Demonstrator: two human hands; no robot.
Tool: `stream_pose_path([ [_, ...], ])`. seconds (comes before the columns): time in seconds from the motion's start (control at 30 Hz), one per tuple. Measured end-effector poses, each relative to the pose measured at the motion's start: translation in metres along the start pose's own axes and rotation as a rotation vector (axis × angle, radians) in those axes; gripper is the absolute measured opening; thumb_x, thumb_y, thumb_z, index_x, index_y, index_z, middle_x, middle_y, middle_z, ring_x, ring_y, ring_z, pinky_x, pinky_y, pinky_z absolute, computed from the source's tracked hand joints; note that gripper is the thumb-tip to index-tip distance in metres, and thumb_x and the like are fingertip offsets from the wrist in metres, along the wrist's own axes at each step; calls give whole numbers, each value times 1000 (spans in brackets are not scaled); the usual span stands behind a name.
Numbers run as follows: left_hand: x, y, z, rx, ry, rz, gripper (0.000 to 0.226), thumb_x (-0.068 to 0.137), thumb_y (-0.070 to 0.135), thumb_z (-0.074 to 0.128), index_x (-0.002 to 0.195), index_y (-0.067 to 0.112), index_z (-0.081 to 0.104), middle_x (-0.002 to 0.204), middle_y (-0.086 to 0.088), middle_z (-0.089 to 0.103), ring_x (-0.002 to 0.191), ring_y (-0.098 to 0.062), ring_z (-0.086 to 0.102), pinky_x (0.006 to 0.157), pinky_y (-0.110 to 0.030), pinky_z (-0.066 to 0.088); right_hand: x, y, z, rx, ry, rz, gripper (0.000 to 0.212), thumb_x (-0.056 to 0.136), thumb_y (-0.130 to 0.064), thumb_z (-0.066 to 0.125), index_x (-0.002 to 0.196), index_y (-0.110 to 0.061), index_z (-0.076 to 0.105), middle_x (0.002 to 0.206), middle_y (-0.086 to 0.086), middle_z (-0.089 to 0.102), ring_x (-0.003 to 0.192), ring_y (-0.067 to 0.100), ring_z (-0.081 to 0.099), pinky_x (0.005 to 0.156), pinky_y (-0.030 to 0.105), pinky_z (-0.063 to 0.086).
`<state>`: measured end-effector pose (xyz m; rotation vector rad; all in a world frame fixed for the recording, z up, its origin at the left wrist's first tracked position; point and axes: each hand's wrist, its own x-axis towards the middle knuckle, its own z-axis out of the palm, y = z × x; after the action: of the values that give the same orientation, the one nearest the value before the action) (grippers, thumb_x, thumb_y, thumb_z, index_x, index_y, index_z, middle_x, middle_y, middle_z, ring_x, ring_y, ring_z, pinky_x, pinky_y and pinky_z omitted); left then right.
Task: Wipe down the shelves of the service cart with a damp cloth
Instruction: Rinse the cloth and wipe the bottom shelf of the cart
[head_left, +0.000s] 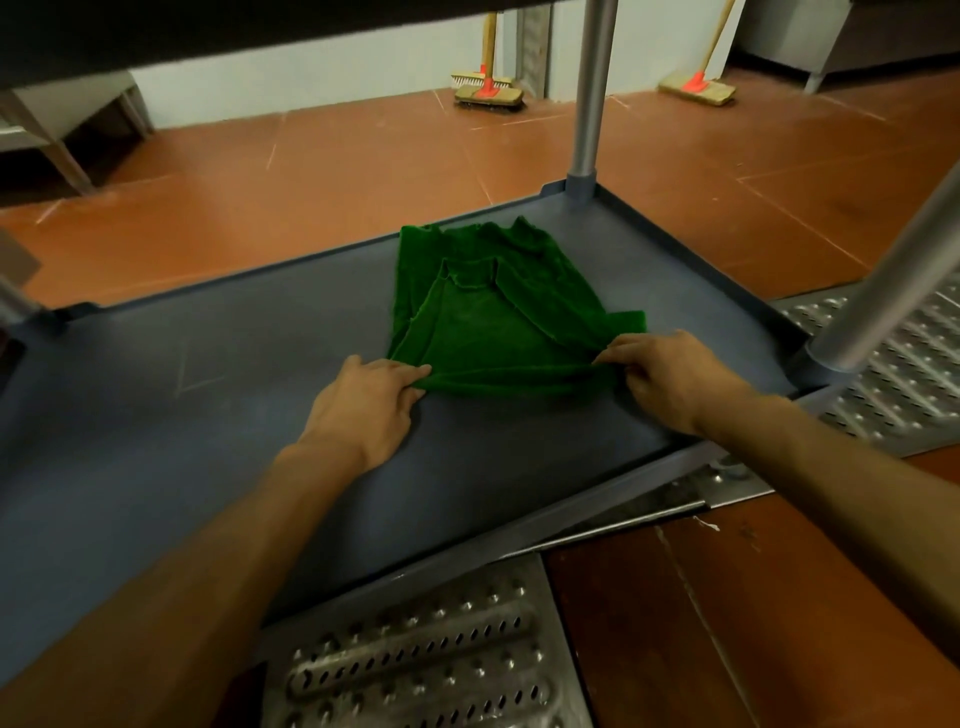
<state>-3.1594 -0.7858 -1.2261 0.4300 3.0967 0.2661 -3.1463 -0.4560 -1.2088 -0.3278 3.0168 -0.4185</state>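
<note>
L hand (366, 402) & R hand (670, 376) each pinch near corners of green cloth (488, 306) on cart shelf (182, 374)

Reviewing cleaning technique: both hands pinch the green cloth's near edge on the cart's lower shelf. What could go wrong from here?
The rumpled green cloth, pinched by the left hand and right hand, lies unevenly folded, so it may wipe in streaks. It sits right of centre on the blue-grey shelf; the left part might get skipped.
</note>
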Motion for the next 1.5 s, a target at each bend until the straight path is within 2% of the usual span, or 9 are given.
stream_pose_path([
  [0.27, -30, 13, -9, 41, -52, 43, 36, 102, 27, 44, 136, 26, 58, 124, -8, 58, 106, -35, 56, 90, -48, 50, -19, -7, -26, -52, -176, 37, 44, 97, -9, 44, 132, -31, 60, 135, 7, 60, 119, 29, 56, 101, 30, 41],
  [0.37, -36, 13, -21, 51, -100, 80, 25, 101, 26, 44, 118, 22, 61, 109, -9, 63, 100, -35, 60, 83, -48, 52, -32, -15, -40, -58, -208, 25, 43, 98, -9, 45, 133, -30, 59, 129, 7, 64, 111, 26, 60, 86, 25, 41],
  [0.5, -51, 3, -45, 46, -171, 122, 13, 101, 27, 45, 99, 20, 56, 91, -10, 68, 88, -34, 64, 75, -46, 53, -49, -22, -60, 1, -219, 0, 42, 98, -8, 49, 131, -31, 61, 131, -1, 64, 117, 21, 59, 92, 22, 40],
  [0.73, -102, 6, -90, 65, -256, 207, 20, 102, 38, 39, 91, 29, 53, 66, 6, 58, 60, -10, 58, 64, -37, 50, -91, -40, -87, 317, -408, -2, 40, 96, -2, 54, 103, -36, 74, 81, -22, 73, 72, -10, 65, 67, 12, 50],
  [0.87, -130, 18, -109, 74, -275, 251, 20, 102, 42, 38, 87, 34, 50, 60, 5, 54, 56, -12, 56, 58, -33, 47, -99, -39, -99, 431, -630, 13, 33, 96, 6, 50, 104, -16, 73, 76, -10, 75, 61, -3, 66, 55, 9, 48],
  [1.0, -133, 14, -123, 80, -251, 242, 21, 98, 49, 32, 81, 44, 44, 62, 7, 56, 56, -10, 57, 58, -35, 47, -90, -42, -110, 665, -740, 19, 29, 87, -1, 53, 111, -3, 69, 101, 11, 76, 95, 23, 72, 82, 27, 57],
  [1.13, -102, 11, -134, -28, -208, 109, 24, 102, 28, 45, 83, 23, 59, 68, -4, 66, 52, -11, 65, 66, -35, 50, -64, -56, -113, 778, -375, 143, 26, 94, 3, 47, 102, -8, 70, 98, 5, 76, 89, 13, 71, 67, 19, 57],
  [1.33, -27, 10, -142, 99, 233, -30, 31, 104, 20, 39, 120, 9, 63, 117, -25, 65, 104, -43, 60, 89, -42, 44, -3, -85, -100, 681, 426, 166, 32, 97, 0, 49, 110, -20, 70, 110, 1, 69, 100, 15, 67, 81, 22, 58],
  [1.5, -17, 17, -108, 210, 158, -8, 26, 96, 25, 44, 114, 20, 62, 106, -20, 62, 97, -40, 61, 74, -37, 47, 8, -88, -65, 142, 98, 74, 36, 97, -8, 53, 129, -19, 64, 131, 8, 63, 105, 20, 64, 106, 30, 43],
])
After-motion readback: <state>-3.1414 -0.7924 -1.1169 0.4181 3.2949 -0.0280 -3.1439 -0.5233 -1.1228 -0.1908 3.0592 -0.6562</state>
